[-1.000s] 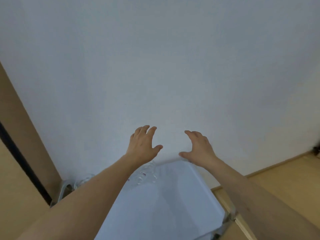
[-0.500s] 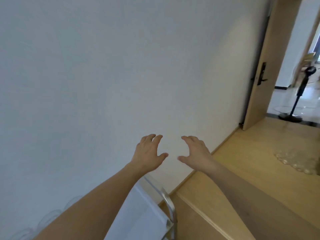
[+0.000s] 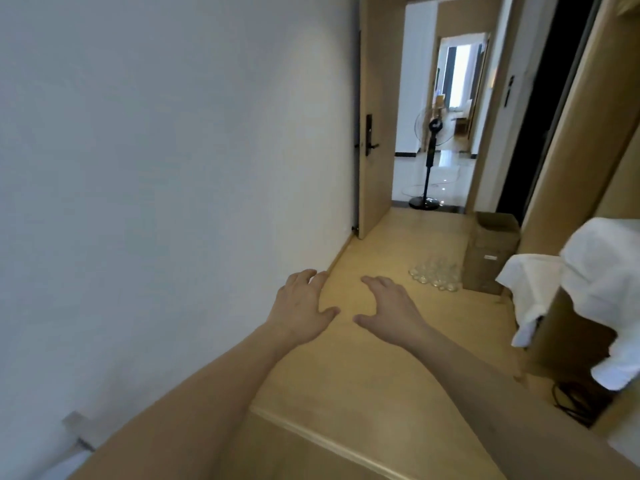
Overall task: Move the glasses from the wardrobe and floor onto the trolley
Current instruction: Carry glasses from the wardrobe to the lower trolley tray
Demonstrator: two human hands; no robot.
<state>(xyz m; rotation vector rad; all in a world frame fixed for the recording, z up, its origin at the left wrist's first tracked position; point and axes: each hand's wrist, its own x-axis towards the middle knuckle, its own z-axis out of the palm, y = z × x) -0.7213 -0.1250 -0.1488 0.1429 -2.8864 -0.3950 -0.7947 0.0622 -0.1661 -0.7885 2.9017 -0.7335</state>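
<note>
at centre frame the left hand (image 3: 302,310) and right hand (image 3: 389,306) hover with fingers spread, holding nothing, while clear glasses (image 3: 434,275) cluster on the floor (image 3: 381,358) beside a cardboard box (image 3: 491,251) right of centre.

White wall (image 3: 156,168) flanks a light wooden floor (image 3: 381,341). At the wall's far end, an open wooden door (image 3: 375,133) with a dark handle. Beyond the door, a standing fan (image 3: 429,161) on glossy tiles, daylit. Right of the door, a cardboard box (image 3: 491,258) and white cloth (image 3: 588,289).
</note>
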